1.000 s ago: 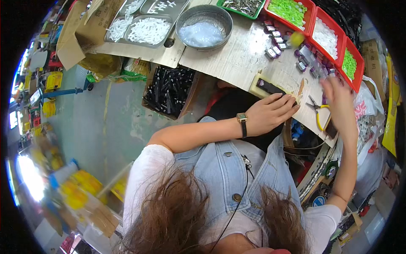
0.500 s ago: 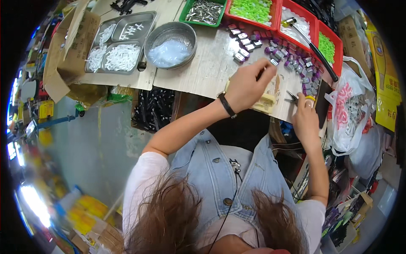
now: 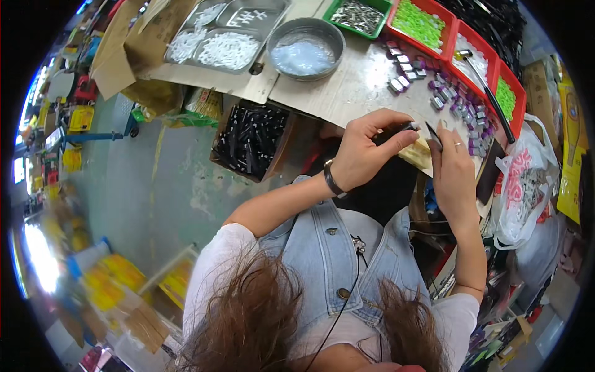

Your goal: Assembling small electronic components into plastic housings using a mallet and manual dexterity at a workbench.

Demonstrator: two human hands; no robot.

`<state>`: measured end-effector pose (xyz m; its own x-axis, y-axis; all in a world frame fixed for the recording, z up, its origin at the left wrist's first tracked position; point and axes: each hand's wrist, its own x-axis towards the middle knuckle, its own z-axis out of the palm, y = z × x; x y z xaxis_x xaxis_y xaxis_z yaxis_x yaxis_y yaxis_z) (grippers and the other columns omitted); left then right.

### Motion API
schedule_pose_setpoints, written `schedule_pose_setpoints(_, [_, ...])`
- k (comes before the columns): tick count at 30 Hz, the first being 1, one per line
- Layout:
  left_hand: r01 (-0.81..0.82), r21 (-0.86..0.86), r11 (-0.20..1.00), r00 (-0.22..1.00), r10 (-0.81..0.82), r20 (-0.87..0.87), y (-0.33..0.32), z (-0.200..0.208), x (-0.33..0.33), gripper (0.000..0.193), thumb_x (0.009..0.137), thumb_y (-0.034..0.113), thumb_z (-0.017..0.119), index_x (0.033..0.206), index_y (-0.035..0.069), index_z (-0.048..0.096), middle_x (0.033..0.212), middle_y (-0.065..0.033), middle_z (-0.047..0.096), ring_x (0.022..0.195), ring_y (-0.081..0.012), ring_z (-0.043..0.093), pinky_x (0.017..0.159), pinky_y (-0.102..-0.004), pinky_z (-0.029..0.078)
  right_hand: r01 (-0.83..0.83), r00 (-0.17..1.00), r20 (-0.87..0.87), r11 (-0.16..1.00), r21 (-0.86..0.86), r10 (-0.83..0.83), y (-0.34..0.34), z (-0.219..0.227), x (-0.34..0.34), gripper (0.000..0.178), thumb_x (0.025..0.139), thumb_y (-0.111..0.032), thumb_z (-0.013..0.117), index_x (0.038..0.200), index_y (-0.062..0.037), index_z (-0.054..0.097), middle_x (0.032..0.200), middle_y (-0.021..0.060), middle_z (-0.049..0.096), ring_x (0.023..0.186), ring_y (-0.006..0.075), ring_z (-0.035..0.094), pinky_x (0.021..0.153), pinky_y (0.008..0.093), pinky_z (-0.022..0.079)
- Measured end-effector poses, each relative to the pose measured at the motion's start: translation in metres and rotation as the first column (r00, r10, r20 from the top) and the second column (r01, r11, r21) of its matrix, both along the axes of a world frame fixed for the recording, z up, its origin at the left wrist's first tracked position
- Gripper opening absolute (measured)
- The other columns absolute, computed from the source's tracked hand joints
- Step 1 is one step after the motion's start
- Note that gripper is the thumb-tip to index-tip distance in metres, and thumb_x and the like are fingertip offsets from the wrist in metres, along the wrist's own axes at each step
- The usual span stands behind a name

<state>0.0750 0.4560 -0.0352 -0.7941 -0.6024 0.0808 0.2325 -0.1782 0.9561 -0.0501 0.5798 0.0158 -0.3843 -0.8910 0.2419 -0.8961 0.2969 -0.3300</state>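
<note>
My left hand [image 3: 365,149] is closed, thumb and fingers pinching a small dark piece [image 3: 408,126] whose kind is too small to make out. Facing it closely is my right hand [image 3: 454,170], wrapped around a pointed dark metal tool [image 3: 433,135], like pliers or tweezers. The tool's tip points at the piece, and I cannot tell whether they touch. Just below both hands, a pale yellow block [image 3: 419,154] sits at the table's near edge, partly hidden. Beyond the hands lie several small silver-and-purple parts [image 3: 460,110].
A round metal bowl [image 3: 334,38] and a divided metal tray [image 3: 258,54] of white pieces stand left. Green [image 3: 387,7] and red [image 3: 451,43] bins line the back; a black-handled tool [image 3: 494,102] lies across the red ones. Below the table is a box of black parts [image 3: 251,142].
The view has shifted, so the table appears farther right. My left hand has come back from the silver-and-purple parts toward my right hand, which has raised the pointed tool.
</note>
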Motion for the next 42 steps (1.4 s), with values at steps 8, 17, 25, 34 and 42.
schedule_pose_setpoints(8, [-0.192,-0.215,0.958,0.981,0.187,-0.045,-0.018,-0.014,0.032,0.022,0.084,0.008,0.072,0.102,-0.002,0.068,0.087,-0.0044,0.067,0.078,-0.0077,0.058,0.069,-0.0217,0.045,-0.058,0.99,-0.119,0.987,0.148,0.076,-0.027,-0.002,0.03,0.012,0.088,-0.007,0.059,0.089,0.0,0.049,0.082,0.0178,0.058,0.08,0.0385,0.058,0.067,0.0467,0.046])
schedule_pose_setpoints(17, [-0.295,-0.022,0.955,0.955,0.293,-0.052,-0.017,-0.021,0.055,0.02,0.083,0.005,0.071,0.1,-0.004,0.068,0.091,-0.0087,0.069,0.083,-0.011,0.062,0.074,-0.025,0.048,-0.117,0.985,-0.095,0.965,0.236,0.142,-0.056,-0.008,0.052,0.011,0.088,-0.007,0.058,0.088,0.0008,0.049,0.082,0.0201,0.059,0.079,0.0393,0.059,0.066,0.0483,0.045])
schedule_pose_setpoints(25, [-0.132,0.431,0.893,0.987,0.16,-0.03,-0.035,-0.028,0.087,0.02,0.085,0.011,0.071,0.098,-0.003,0.071,0.074,-0.0041,0.065,0.061,-0.0058,0.057,0.053,-0.0204,0.045,-0.255,0.962,-0.034,0.935,0.246,0.271,-0.081,-0.024,0.063,0.012,0.088,-0.007,0.059,0.09,0.001,0.05,0.079,0.0224,0.058,0.075,0.0412,0.057,0.063,0.048,0.043])
schedule_pose_setpoints(34, [0.341,0.664,0.665,0.94,-0.235,-0.247,-0.059,-0.046,0.134,0.03,0.094,0.023,0.059,0.098,-0.006,0.066,0.072,-0.0059,0.062,0.06,-0.0113,0.059,0.051,-0.0222,0.045,-0.507,0.862,0.137,0.834,0.217,0.488,-0.101,-0.034,0.082,0.016,0.088,-0.009,0.063,0.087,-0.0002,0.049,0.076,0.0198,0.057,0.071,0.04,0.056,0.063,0.0481,0.043])
schedule_pose_setpoints(42, [0.025,0.544,0.838,0.957,-0.177,0.229,-0.077,-0.088,0.173,0.023,0.092,0.021,0.062,0.096,-0.001,0.068,0.072,-0.0016,0.06,0.061,-0.0078,0.056,0.056,-0.0215,0.047,-0.45,0.891,0.004,0.884,0.123,0.453,-0.095,-0.051,0.06,0.017,0.082,-0.006,0.064,0.091,0.0001,0.052,0.084,0.0202,0.054,0.082,0.0394,0.053,0.073,0.0471,0.043])
